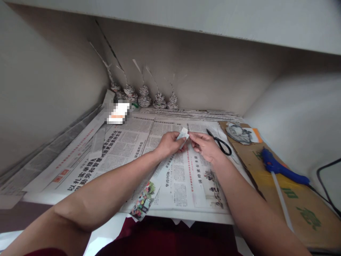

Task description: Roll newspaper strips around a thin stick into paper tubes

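Note:
Between the thumb and fingers of my left hand [170, 143] is a small folded strip of newspaper [183, 135], its pale end sticking up. My right hand [204, 145] has its fingertips pinched at the right edge of that same strip. Below my left forearm, a paper piece with a colourful picture [145, 200] hangs slightly over the table's front edge; whether it joins the held strip I cannot tell. Black-handled scissors [222, 144] lie just right of my right hand. Newspaper sheets [133, 133] cover the table under both hands.
Several woven paper gourd shapes [144, 96] stand along the back wall, beside thin rolled paper sticks [197, 115]. A blurred-out bright phone-like object [118, 113] is at left. A blue glue gun [282, 169] rests on cardboard [293, 217] at right, near crumpled grey material [239, 133].

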Demonstrator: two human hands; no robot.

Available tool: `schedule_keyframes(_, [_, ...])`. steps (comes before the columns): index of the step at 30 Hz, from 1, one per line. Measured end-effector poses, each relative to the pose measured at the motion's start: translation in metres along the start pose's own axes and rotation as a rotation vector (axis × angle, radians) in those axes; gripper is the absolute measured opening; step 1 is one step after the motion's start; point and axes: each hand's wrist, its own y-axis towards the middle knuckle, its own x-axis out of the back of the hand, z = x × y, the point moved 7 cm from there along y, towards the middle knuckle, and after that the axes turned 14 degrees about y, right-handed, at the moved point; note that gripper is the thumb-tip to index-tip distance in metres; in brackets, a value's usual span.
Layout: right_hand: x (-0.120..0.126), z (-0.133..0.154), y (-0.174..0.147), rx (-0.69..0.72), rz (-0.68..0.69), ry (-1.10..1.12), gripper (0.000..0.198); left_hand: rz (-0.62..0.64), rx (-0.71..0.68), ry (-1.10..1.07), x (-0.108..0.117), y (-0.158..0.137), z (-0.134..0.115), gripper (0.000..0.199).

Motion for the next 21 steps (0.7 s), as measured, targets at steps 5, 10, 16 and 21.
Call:
schedule_keyframes(5, [-0.0035,0.0001,-0.0009,0.012,0.043,-0.026,0.034,0.007,-0.036,0.035,-0.0004,-0.0011,-0.0033,0.029])
schedule_keyframes(10, [-0.0049,-0.0002,-0.0010,0.038,0.007,-0.044,0.033,-0.024,-0.064,0.107,0.0020,-0.0026,-0.0062,0.029])
schedule_keyframes(16, [-0.0055,0.0005,-0.0015,0.061,-0.051,-0.056,0.033,-0.030,-0.098,0.165,0.0021,-0.0036,-0.0089,0.030])
schedule_keyframes(21, [-0.0026,0.0061,-0.0028,0.198,-0.104,-0.219,0.031,-0.019,-0.081,0.140,0.0008,-0.0048,-0.0095,0.030])
